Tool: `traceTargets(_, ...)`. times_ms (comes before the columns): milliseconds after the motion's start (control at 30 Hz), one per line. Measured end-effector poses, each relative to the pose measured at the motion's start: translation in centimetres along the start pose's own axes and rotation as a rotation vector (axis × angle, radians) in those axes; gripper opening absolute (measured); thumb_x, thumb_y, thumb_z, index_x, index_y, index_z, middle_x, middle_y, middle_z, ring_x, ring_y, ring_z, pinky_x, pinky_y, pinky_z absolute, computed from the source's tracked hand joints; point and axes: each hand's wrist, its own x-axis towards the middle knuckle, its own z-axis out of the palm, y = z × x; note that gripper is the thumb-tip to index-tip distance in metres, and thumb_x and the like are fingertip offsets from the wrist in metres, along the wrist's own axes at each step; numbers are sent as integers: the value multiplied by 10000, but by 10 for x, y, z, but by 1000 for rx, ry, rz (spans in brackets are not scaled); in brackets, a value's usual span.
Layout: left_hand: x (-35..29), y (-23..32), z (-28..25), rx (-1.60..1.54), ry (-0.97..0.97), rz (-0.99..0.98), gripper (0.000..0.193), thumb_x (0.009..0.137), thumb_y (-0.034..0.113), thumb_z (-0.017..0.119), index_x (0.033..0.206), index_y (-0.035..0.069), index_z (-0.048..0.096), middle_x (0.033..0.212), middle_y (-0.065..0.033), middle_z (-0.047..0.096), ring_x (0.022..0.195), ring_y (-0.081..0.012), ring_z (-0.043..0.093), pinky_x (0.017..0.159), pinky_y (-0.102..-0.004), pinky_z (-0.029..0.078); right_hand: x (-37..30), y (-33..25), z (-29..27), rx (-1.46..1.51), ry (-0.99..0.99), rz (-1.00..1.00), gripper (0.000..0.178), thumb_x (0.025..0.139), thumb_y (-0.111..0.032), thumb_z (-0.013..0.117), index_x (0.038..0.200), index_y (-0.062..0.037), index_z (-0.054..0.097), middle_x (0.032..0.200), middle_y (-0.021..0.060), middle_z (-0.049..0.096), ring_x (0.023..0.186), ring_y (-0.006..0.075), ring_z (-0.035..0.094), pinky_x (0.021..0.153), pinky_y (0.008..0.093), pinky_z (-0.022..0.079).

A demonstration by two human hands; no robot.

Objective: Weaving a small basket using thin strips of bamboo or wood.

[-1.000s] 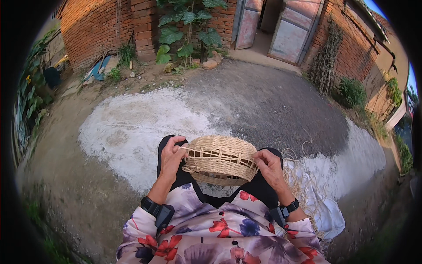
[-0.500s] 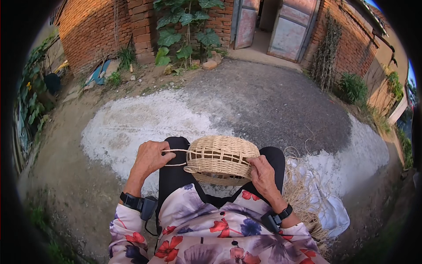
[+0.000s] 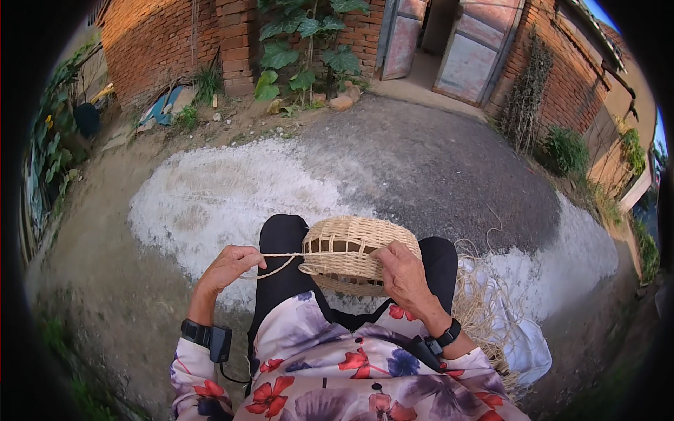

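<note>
A round woven straw basket (image 3: 359,229) lies across my lap between my black-trousered knees. A band of openwork with upright strands runs around its side, between tightly woven parts. My left hand (image 3: 228,266) is closed in a pinch on a straw cord (image 3: 286,255), which stretches taut to the right across the openwork. A second length of cord curves slackly below it, near the basket's left end. Against the right part of the basket, my right hand (image 3: 407,281) is closed, thumb and fingertips gripping the side by the gap. What lies under those fingertips is hidden.
Loose straw strands (image 3: 477,298) lie tangled beside my right knee, partly over a white sack (image 3: 528,347). Ahead, pale powdery ground meets dark gravel (image 3: 435,158). A metal door (image 3: 474,52) stands ajar in a brick wall (image 3: 158,49), with leafy plants (image 3: 309,42) along it.
My left hand has moved left and slightly down, drawing the cord out straighter. My right hand has slid left along the basket side. The view has shifted slightly.
</note>
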Motion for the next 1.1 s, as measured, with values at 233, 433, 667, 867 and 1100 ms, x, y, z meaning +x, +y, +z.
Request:
traceTargets(233,39,-60,3,61,371,153,300,914,308,611,789,48,690,684,30,562,672,-84,485,616,-264,397,-13,18,-12,262,136,164,153,888,17,553,1005,-15,647,828,123,554,747,256,589,674,325,467)
traceTargets(433,10,-53,-25,-588,313,132,310,966,319,607,780,77,556,563,100,305,448,-7,197,401,-210,146,-49,68,-13,433,71,410,126,920,-11,552,1004,-4,646,862,73,589,789,155,599,718,287,484)
traceTargets(667,-37,80,-13,-578,265,492,281,992,270,539,801,65,547,575,75,321,494,-25,251,456,-217,209,22,-9,-54,426,293,181,160,881,-59,603,1016,18,641,983,104,605,870,184,621,794,296,494)
traceTargets(867,-37,172,28,76,202,764,320,967,287,567,838,8,654,657,11,567,551,-74,441,507,-257,325,73,-116,-62,929,-31,-126,373,849,-226,706,1146,-26,598,1035,130,616,918,206,620,830,316,487)
traceTargets(1100,12,100,29,-71,-53,480,342,968,323,528,897,28,685,799,-50,644,761,-120,568,710,-280,452,20,-37,-62,796,-34,181,170,911,-162,666,950,1,635,657,-9,547,641,37,488,583,221,400)
